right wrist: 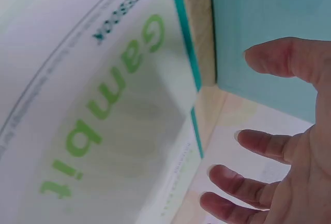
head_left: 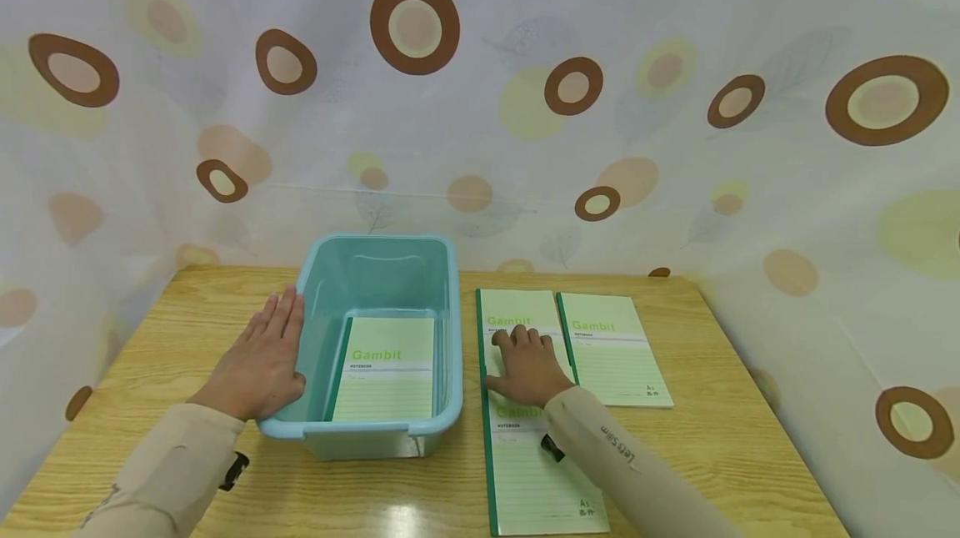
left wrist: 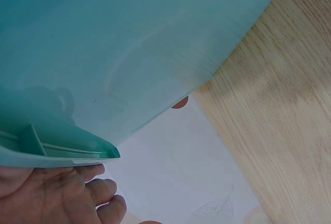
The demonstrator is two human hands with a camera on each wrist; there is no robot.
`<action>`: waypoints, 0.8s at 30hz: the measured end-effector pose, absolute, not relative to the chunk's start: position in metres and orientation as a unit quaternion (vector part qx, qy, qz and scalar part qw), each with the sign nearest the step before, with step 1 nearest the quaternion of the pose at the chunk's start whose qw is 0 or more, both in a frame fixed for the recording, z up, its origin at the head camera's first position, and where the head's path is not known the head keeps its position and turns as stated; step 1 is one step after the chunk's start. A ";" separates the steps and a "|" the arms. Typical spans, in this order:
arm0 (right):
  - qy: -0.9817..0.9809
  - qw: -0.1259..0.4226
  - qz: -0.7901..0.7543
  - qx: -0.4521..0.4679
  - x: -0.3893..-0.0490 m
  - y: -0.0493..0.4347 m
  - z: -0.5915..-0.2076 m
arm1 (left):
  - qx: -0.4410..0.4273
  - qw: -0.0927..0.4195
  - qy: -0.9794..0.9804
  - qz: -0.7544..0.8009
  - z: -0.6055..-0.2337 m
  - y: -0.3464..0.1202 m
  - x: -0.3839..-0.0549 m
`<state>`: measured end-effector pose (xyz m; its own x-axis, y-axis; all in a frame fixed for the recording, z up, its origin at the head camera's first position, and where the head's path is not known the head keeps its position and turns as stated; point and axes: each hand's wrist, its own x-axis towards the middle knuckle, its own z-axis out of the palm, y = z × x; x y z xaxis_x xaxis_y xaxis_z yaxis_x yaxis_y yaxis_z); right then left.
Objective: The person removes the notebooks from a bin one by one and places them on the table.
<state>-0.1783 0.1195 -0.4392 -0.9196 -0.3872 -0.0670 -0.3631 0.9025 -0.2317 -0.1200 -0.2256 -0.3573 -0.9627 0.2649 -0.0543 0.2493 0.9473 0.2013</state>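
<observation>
A light blue plastic bin (head_left: 454, 338) stands on the table, with a green-spined notebook (head_left: 390, 396) lying flat on its floor. Against the bin's left rim rests my left hand (head_left: 262, 361), its fingers mostly straight; the left wrist view shows this hand (left wrist: 62, 195) just under the rim's edge. To the bin's right, my right hand (head_left: 527, 367) hovers over two notebooks, a far one (head_left: 525, 304) and a near one (head_left: 540, 475). Its fingers are spread and bent a little, and they hold nothing. In the right wrist view they are apart from the notebook cover (right wrist: 114, 94).
Another notebook (head_left: 618, 367) lies at the right, beside the far one. The wooden table (head_left: 735, 446) ends at a patterned cloth (head_left: 487, 146) hung behind and at the sides. The bin wall (right wrist: 258, 12) rises close to the notebooks' spines.
</observation>
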 end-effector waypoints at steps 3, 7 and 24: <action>0.973 0.052 -0.114 -0.196 -0.179 0.118 -0.435 | 0.129 0.042 0.986 0.097 -0.357 -0.226 -0.120; 0.970 0.045 -0.133 -0.198 -0.183 0.114 -0.423 | 0.129 0.042 0.986 0.095 -0.357 -0.227 -0.121; 0.951 -0.003 -0.205 -0.232 -0.218 0.056 -0.312 | 0.131 0.041 0.986 0.091 -0.358 -0.227 -0.121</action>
